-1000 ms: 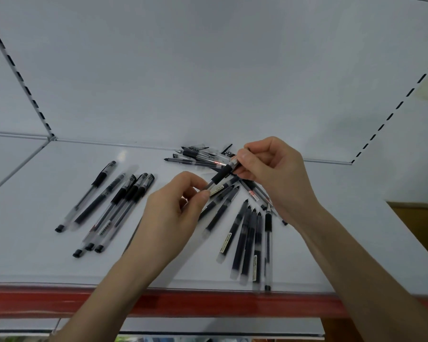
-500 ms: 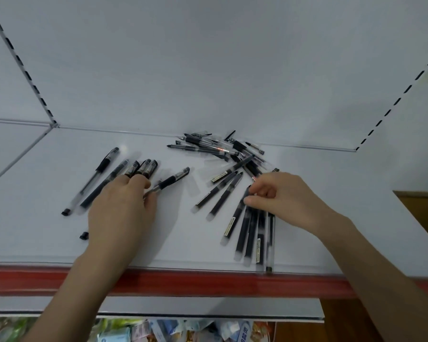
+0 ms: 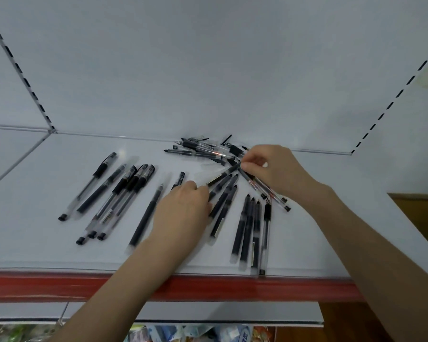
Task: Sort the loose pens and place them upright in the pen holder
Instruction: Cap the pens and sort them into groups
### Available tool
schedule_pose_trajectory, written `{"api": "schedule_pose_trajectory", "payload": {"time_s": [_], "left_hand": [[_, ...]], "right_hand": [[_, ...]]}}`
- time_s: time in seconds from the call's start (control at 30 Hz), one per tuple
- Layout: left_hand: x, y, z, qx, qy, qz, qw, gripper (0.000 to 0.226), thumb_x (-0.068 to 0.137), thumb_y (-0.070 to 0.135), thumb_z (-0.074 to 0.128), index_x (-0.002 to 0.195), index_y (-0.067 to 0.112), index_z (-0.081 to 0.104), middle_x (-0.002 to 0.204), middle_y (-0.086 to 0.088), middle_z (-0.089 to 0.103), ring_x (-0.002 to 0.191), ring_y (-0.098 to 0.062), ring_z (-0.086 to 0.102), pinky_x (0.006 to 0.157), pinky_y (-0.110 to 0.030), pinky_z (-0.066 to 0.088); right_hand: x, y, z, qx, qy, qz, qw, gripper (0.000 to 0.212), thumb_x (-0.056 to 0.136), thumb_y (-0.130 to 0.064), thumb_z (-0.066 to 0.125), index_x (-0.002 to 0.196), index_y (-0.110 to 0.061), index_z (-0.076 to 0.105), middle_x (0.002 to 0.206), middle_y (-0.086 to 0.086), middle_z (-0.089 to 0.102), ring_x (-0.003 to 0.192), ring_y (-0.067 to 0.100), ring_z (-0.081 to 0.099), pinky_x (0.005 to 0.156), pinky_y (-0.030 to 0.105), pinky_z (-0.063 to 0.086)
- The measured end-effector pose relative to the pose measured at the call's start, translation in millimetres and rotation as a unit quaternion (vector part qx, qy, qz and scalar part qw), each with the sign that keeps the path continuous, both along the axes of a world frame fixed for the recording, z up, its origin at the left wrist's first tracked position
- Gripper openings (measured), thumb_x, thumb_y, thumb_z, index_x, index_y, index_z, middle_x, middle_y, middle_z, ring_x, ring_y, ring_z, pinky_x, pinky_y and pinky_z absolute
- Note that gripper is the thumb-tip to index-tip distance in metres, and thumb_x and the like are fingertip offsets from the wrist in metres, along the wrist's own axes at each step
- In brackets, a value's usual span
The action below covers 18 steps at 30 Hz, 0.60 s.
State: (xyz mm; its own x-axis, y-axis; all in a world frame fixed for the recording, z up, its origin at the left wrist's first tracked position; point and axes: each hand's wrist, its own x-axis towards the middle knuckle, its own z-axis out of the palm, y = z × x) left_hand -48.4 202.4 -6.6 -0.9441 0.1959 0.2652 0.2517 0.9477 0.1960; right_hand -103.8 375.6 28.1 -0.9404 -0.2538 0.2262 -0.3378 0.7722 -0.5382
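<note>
On a white shelf [image 3: 47, 193] with a red front edge [image 3: 59, 287], black pens lie in several groups. At the left is a tidy row [image 3: 119, 196] of capped pens; near the front right, a second row [image 3: 252, 233] lies side by side; at the back, against the wall, sits a tangled heap [image 3: 203, 150]. No pen holder is in view. The left hand [image 3: 181, 213] rests palm down on the shelf, its fingertips touching slanted pens [image 3: 224, 193] at the centre; whether it grips one cannot be told. The right hand [image 3: 274, 171] pinches the upper end of one pen [image 3: 226, 172] beside the heap. Sorting seems to be the step in hand. Next, that pen likely needs lifting clear and laying with its matching row.
</note>
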Motion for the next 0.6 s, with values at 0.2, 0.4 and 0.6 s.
{"api": "schedule_pose_trajectory", "payload": {"time_s": [0.2, 0.4, 0.6], "left_hand": [[8.8, -17.6, 1.6, 0.004, -0.038, 0.003, 0.999, 0.025, 0.094, 0.023, 0.039, 0.108, 0.013, 0.057, 0.107, -0.004, 0.056, 0.095, -0.024, 0.056, 0.069, -0.028, 0.04], [20.3, -37.3, 9.2, 0.045, -0.064, 0.016, 0.997, 0.026, 0.092, 0.016, 0.043, 0.11, 0.007, 0.059, 0.106, -0.01, 0.056, 0.093, -0.03, 0.057, 0.076, -0.034, 0.046], [21.8, -54.1, 16.3, 0.113, -0.072, 0.029, 0.991, 0.022, 0.092, 0.012, 0.041, 0.109, 0.01, 0.055, 0.1, -0.005, 0.051, 0.088, -0.021, 0.051, 0.072, -0.025, 0.037]], "right_hand": [[-33.3, -37.9, -2.7, 0.1, -0.019, 0.092, 0.991, 0.014, 0.087, -0.013, 0.058, 0.097, -0.007, 0.067, 0.096, 0.004, 0.067, 0.087, 0.016, 0.058, 0.081, 0.028, 0.045], [-48.1, -50.9, -0.8, 0.206, -0.061, 0.11, 0.97, 0.022, 0.088, -0.017, 0.057, 0.109, -0.01, 0.063, 0.105, 0.004, 0.065, 0.096, 0.02, 0.059, 0.081, 0.028, 0.043], [-48.6, -52.5, 0.8, 0.203, -0.092, 0.089, 0.971, 0.027, 0.087, -0.019, 0.061, 0.105, 0.001, 0.06, 0.11, 0.016, 0.064, 0.101, 0.028, 0.059, 0.088, 0.036, 0.047]]}}
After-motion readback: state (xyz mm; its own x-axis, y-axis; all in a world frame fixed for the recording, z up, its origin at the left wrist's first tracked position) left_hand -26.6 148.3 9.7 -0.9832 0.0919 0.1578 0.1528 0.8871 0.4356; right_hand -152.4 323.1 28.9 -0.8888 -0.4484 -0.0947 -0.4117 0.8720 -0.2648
